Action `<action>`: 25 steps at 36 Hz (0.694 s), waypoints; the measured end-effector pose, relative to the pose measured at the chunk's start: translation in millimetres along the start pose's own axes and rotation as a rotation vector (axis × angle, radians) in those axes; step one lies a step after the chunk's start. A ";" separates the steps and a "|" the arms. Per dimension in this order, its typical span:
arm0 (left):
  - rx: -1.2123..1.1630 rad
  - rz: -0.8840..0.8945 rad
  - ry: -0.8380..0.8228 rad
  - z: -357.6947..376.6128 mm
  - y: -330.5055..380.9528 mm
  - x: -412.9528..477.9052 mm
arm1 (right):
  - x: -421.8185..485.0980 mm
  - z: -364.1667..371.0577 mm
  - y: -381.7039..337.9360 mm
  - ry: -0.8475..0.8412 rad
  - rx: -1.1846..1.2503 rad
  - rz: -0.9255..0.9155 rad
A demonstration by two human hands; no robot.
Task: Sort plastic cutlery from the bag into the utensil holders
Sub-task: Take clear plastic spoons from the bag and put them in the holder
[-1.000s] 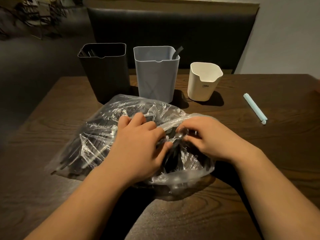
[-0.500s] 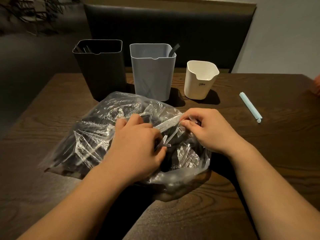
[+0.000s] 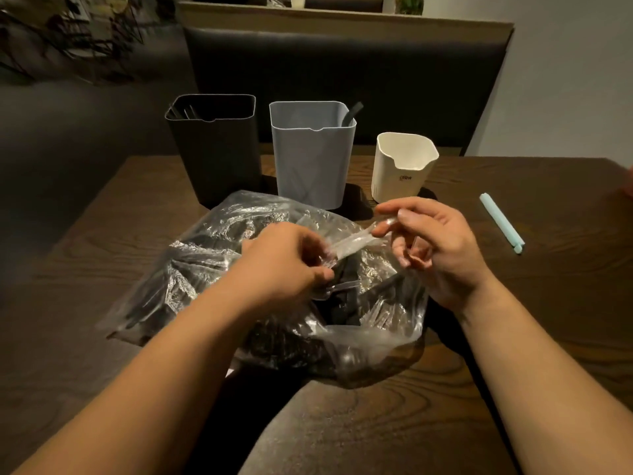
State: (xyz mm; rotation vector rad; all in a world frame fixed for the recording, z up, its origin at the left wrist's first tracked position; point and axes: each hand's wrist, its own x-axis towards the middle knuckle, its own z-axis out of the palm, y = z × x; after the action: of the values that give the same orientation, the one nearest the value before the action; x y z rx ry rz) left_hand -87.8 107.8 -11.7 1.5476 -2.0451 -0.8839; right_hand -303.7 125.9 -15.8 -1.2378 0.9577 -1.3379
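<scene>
Both hands pinch the bag at its mouth. The left hand grips one end of the rim strip and the right hand holds the other between curled fingers, so the strip is taut between them. The black cutlery lies in the bag just below the fingers, none of it lifted out yet. The holders stand beyond the fingers. Pulling too hard could tear the thin film or tip the bag and spill cutlery over the worktop. A forward jerk could knock a holder.
</scene>
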 end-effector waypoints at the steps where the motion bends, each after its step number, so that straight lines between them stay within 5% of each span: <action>1: -0.059 0.000 -0.006 -1.1 -1.5 -0.1 | -0.1 1.4 -0.8 0.026 0.017 0.006; 14: -1.119 0.015 0.228 -4.0 7.4 -3.3 | -1.1 10.4 1.2 -0.014 0.144 0.151; 25: -1.333 -0.091 0.312 8.4 3.5 -8.7 | -0.7 23.4 4.8 0.087 0.028 0.146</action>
State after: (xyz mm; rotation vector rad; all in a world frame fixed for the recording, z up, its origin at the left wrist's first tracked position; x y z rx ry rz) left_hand -93.3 118.7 -14.8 0.8744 -0.7422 -1.4564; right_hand -280.0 127.9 -17.1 -1.0746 1.0671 -1.2938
